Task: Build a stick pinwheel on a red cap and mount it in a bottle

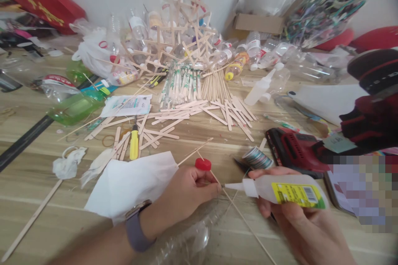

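Note:
My left hand [199, 188], with a watch on the wrist, pinches a thin bamboo skewer [248, 227]. A red bottle cap [203, 164] sits at these fingers, and the skewer runs past or through it; I cannot tell which. My right hand [298, 219] is wrapped round a glue bottle [292, 192] with a yellow label, tilted on its side. The bottle's nozzle tip points left and is at the skewer beside my left fingertips. Below my left hand lies a clear plastic bottle [199, 232], partly hidden. White paper [133, 184] lies beside my left forearm.
A red and black power drill [351, 132] stands at right, near a thread spool [257, 158]. Beyond my hands lie a yellow screwdriver [134, 144], loose craft sticks [168, 132] and bundled skewers [216, 85]. Plastic bottles [138, 27] and a stick structure [180, 29] fill the back. A green bottle [77, 105] lies left.

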Demonstrator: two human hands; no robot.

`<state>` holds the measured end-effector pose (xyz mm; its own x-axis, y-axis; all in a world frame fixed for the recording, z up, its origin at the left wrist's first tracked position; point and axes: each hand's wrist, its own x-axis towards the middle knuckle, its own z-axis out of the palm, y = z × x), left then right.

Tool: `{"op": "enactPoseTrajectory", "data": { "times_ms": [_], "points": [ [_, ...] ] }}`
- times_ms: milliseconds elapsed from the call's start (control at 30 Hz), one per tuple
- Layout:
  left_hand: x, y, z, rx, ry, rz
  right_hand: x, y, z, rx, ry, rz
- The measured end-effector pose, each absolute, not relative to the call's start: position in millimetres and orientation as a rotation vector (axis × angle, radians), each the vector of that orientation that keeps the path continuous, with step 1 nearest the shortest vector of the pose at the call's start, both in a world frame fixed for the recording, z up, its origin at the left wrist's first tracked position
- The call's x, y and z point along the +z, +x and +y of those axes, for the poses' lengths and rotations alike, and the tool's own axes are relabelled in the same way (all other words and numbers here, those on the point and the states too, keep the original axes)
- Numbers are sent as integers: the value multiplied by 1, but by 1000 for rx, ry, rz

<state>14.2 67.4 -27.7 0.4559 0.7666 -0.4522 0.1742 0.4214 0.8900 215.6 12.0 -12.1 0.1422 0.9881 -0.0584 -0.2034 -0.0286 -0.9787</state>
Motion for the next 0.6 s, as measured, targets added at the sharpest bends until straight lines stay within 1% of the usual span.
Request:
{"op": "enactPoseTrajectory", "data": {
  "times_ms": [600],
  "points": [
    [-27,15,66,455,1097,1066,-13,220,12,1204,-1183,-1016]
  ]
}}
